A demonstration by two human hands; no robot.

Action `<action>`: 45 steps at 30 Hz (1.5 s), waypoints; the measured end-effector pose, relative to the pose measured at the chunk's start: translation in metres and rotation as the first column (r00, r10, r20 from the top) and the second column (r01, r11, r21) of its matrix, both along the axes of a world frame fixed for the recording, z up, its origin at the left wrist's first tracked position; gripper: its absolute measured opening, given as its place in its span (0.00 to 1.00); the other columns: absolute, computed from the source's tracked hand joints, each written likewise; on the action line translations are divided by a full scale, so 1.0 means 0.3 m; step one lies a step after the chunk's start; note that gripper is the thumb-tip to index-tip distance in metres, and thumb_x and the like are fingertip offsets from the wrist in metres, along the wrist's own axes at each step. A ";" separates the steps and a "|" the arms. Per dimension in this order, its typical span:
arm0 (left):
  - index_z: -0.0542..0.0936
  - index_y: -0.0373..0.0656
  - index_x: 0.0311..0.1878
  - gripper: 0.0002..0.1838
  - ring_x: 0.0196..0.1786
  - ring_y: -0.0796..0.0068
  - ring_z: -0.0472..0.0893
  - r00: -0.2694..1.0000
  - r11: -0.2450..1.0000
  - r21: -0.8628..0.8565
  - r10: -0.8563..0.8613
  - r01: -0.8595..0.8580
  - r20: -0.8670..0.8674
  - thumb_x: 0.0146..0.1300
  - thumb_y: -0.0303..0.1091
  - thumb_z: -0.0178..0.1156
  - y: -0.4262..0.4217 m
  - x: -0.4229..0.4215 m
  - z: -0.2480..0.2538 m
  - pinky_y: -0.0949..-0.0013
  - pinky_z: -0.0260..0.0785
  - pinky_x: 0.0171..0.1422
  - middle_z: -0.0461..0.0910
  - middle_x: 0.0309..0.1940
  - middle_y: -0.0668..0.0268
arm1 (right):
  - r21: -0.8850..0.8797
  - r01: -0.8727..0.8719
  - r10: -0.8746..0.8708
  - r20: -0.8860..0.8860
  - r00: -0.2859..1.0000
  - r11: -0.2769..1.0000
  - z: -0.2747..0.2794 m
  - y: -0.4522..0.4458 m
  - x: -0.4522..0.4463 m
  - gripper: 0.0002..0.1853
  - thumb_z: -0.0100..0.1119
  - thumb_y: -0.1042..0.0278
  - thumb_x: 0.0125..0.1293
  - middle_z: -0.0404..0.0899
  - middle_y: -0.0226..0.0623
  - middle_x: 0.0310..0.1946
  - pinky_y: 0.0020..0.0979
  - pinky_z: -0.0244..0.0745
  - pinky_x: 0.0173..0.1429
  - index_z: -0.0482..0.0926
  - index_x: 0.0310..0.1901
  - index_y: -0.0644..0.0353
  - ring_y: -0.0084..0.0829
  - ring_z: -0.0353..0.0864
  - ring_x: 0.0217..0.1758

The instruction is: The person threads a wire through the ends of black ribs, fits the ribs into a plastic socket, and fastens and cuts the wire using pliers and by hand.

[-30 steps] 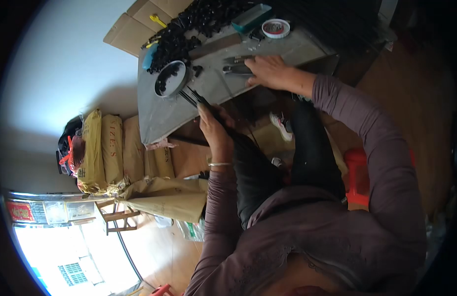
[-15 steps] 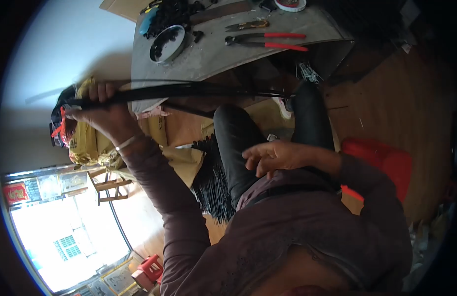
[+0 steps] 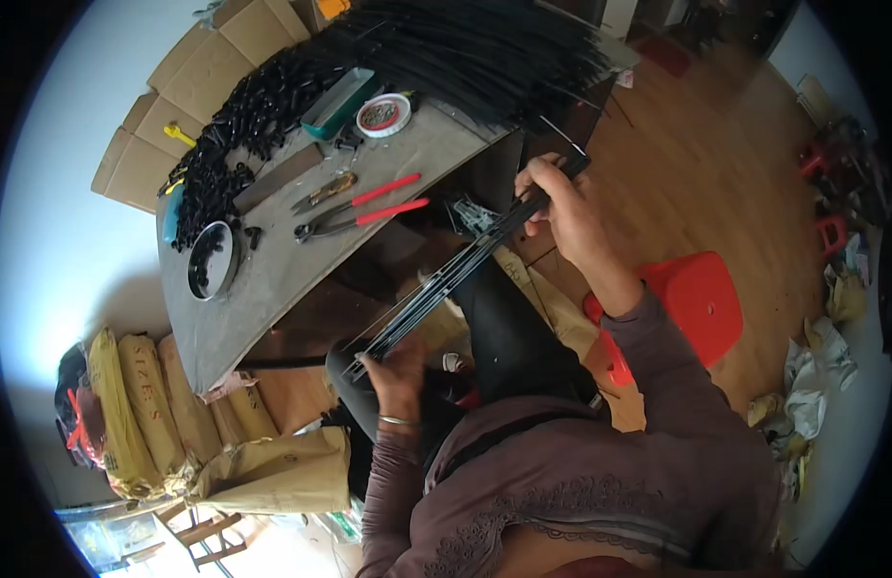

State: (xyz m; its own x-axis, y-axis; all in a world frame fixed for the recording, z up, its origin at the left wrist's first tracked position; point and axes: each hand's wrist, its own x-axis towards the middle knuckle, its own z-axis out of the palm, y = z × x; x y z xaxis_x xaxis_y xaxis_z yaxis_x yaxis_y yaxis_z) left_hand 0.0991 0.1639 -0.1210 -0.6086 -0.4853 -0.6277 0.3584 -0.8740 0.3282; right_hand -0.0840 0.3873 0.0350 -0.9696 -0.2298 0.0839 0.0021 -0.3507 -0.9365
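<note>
A bundle of long thin black rods [image 3: 446, 277] slants across my lap, below the table's front edge. My right hand [image 3: 560, 207] is wrapped round its upper end. At the lower end my left hand [image 3: 396, 379] holds the rods, thumb on top. On the table lie red-handled pincers [image 3: 364, 209] and, just behind them, small snips [image 3: 326, 191]. A round dish [image 3: 213, 260] with a few black pieces stands near the table's left end.
The grey table [image 3: 263, 279] carries a heap of black parts [image 3: 263, 106], a green tray [image 3: 339, 102], a white round tub [image 3: 383, 115] and a pile of black rods [image 3: 485, 53]. A red stool [image 3: 692, 308] stands at right; yellow sacks [image 3: 128, 414] stand at left.
The rod bundle has swung from the left to a slant across my lap. My right hand has risen from my lap onto its upper end; my left hand has come down. The view has turned.
</note>
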 end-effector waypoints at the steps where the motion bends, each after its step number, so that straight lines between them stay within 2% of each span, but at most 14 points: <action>1: 0.75 0.37 0.47 0.35 0.41 0.59 0.78 0.974 0.974 0.039 -0.223 0.224 -0.034 0.67 0.65 0.41 0.036 0.010 0.003 0.56 0.73 0.52 0.79 0.37 0.57 | 0.002 0.003 -0.003 -0.012 1.000 1.000 0.031 -0.006 -0.004 0.13 0.55 0.58 0.67 0.77 0.35 0.27 0.23 0.70 0.19 0.74 0.30 0.59 0.19 0.71 0.18; 2: 0.75 0.37 0.46 0.38 0.41 0.59 0.78 0.902 0.901 0.068 -0.425 0.430 -0.070 0.66 0.68 0.38 0.051 0.017 0.016 0.56 0.73 0.51 0.78 0.38 0.57 | 0.030 0.013 -0.012 -0.045 0.999 0.999 0.061 -0.018 -0.006 0.13 0.55 0.59 0.66 0.76 0.34 0.26 0.23 0.70 0.18 0.74 0.30 0.60 0.19 0.71 0.18; 7: 0.76 0.39 0.41 0.36 0.34 0.63 0.79 0.803 0.808 -0.217 -0.580 0.548 -0.135 0.68 0.68 0.37 0.068 -0.030 0.204 0.62 0.73 0.40 0.77 0.32 0.60 | 0.030 0.041 -0.035 -0.186 0.982 0.999 0.156 -0.094 -0.027 0.12 0.55 0.62 0.66 0.77 0.33 0.24 0.20 0.70 0.16 0.75 0.28 0.60 0.19 0.72 0.16; 9: 0.76 0.39 0.39 0.31 0.33 0.68 0.79 0.593 0.427 -0.499 -0.770 0.754 0.236 0.71 0.61 0.40 0.083 -0.028 0.295 0.68 0.73 0.37 0.77 0.30 0.62 | -0.002 0.019 -0.019 -0.214 0.977 1.000 0.181 -0.124 -0.030 0.12 0.54 0.63 0.66 0.77 0.32 0.24 0.20 0.71 0.16 0.75 0.29 0.61 0.18 0.73 0.17; 11: 0.76 0.39 0.39 0.24 0.32 0.76 0.77 0.637 0.332 -0.611 -0.665 0.719 0.389 0.72 0.52 0.45 0.157 -0.017 0.416 0.73 0.70 0.36 0.77 0.29 0.65 | 0.125 0.000 0.033 -0.259 0.965 0.992 0.188 -0.160 -0.002 0.11 0.55 0.64 0.67 0.77 0.31 0.24 0.19 0.71 0.16 0.75 0.29 0.62 0.18 0.74 0.18; 13: 0.76 0.37 0.41 0.18 0.33 0.80 0.73 0.942 0.122 -0.957 -0.249 0.262 0.226 0.72 0.44 0.49 0.185 -0.044 0.484 0.76 0.67 0.39 0.76 0.31 0.68 | 0.142 -0.083 0.119 -0.264 0.957 0.986 0.155 -0.208 0.037 0.11 0.55 0.65 0.67 0.77 0.30 0.24 0.21 0.71 0.17 0.76 0.30 0.63 0.17 0.75 0.18; 16: 0.75 0.35 0.55 0.18 0.45 0.76 0.73 0.980 -0.189 -0.969 -0.083 0.162 0.180 0.62 0.30 0.53 0.129 -0.103 0.565 0.74 0.65 0.52 0.73 0.46 0.64 | 0.358 0.108 0.158 -0.636 0.755 0.927 0.084 -0.298 0.104 0.08 0.59 0.68 0.63 0.77 0.35 0.25 0.30 0.73 0.30 0.76 0.36 0.64 0.28 0.79 0.25; 17: 0.75 0.36 0.56 0.25 0.53 0.64 0.73 0.985 -0.180 -0.977 -0.105 0.117 0.138 0.52 0.26 0.65 0.115 -0.125 0.591 0.67 0.64 0.58 0.74 0.48 0.59 | 0.357 0.068 0.184 -0.625 0.758 0.932 0.058 -0.326 0.122 0.08 0.59 0.68 0.63 0.77 0.35 0.25 0.30 0.73 0.30 0.76 0.36 0.64 0.28 0.79 0.25; 19: 0.78 0.37 0.53 0.24 0.50 0.64 0.73 0.996 -0.201 -0.977 -0.039 0.074 0.083 0.49 0.28 0.69 0.100 -0.145 0.598 0.67 0.64 0.57 0.76 0.45 0.60 | 0.438 0.220 0.271 -0.804 0.530 0.871 0.019 -0.372 0.164 0.10 0.62 0.68 0.59 0.78 0.43 0.32 0.37 0.76 0.36 0.77 0.39 0.63 0.44 0.81 0.32; 28: 0.82 0.36 0.47 0.11 0.47 0.77 0.73 0.991 -0.078 -0.991 0.083 0.111 0.105 0.61 0.27 0.62 0.027 -0.053 0.533 0.76 0.63 0.56 0.76 0.41 0.67 | 0.549 0.084 0.415 -0.716 0.562 0.832 -0.051 -0.468 0.262 0.13 0.62 0.67 0.56 0.78 0.43 0.35 0.40 0.77 0.37 0.75 0.42 0.61 0.48 0.81 0.37; 33: 0.82 0.38 0.47 0.11 0.44 0.76 0.73 0.995 -0.037 -0.996 0.050 0.085 0.083 0.63 0.29 0.62 -0.029 -0.018 0.536 0.76 0.65 0.52 0.75 0.41 0.65 | 0.558 -0.204 0.547 -0.562 0.620 0.804 -0.002 -0.473 0.288 0.12 0.58 0.73 0.63 0.79 0.43 0.34 0.30 0.75 0.38 0.74 0.47 0.65 0.38 0.81 0.34; 37: 0.81 0.36 0.49 0.12 0.47 0.78 0.73 0.989 0.165 -0.979 -0.111 0.120 0.103 0.65 0.31 0.60 -0.083 0.013 0.546 0.77 0.64 0.53 0.75 0.41 0.66 | 0.362 -0.431 0.562 -0.490 0.666 0.826 -0.034 -0.491 0.290 0.12 0.55 0.71 0.68 0.79 0.37 0.33 0.27 0.74 0.38 0.74 0.50 0.66 0.27 0.79 0.34; 39: 0.80 0.36 0.51 0.14 0.48 0.79 0.72 0.985 0.228 -0.966 -0.147 0.123 0.091 0.66 0.32 0.59 -0.104 0.018 0.540 0.77 0.63 0.55 0.75 0.42 0.67 | 0.307 -0.606 0.676 -0.239 0.697 0.734 -0.014 -0.469 0.280 0.13 0.54 0.69 0.70 0.78 0.31 0.31 0.24 0.73 0.36 0.75 0.51 0.66 0.20 0.77 0.33; 45: 0.77 0.37 0.58 0.18 0.49 0.79 0.73 0.943 0.350 -0.929 -0.332 0.121 -0.003 0.68 0.36 0.58 -0.099 0.003 0.525 0.76 0.63 0.57 0.76 0.44 0.69 | 0.293 -0.572 0.634 -0.201 0.747 0.766 0.004 -0.469 0.276 0.10 0.56 0.67 0.69 0.77 0.28 0.26 0.20 0.70 0.33 0.80 0.43 0.66 0.16 0.74 0.28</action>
State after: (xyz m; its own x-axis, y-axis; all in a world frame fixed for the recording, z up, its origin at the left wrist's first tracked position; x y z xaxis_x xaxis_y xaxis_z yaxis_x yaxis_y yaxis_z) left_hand 0.1000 0.1343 0.0364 -0.8267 -0.5180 0.2197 0.3341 -0.1377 0.9324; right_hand -0.0013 0.2467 0.0361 -0.5641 -0.7995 0.2063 -0.1163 -0.1704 -0.9785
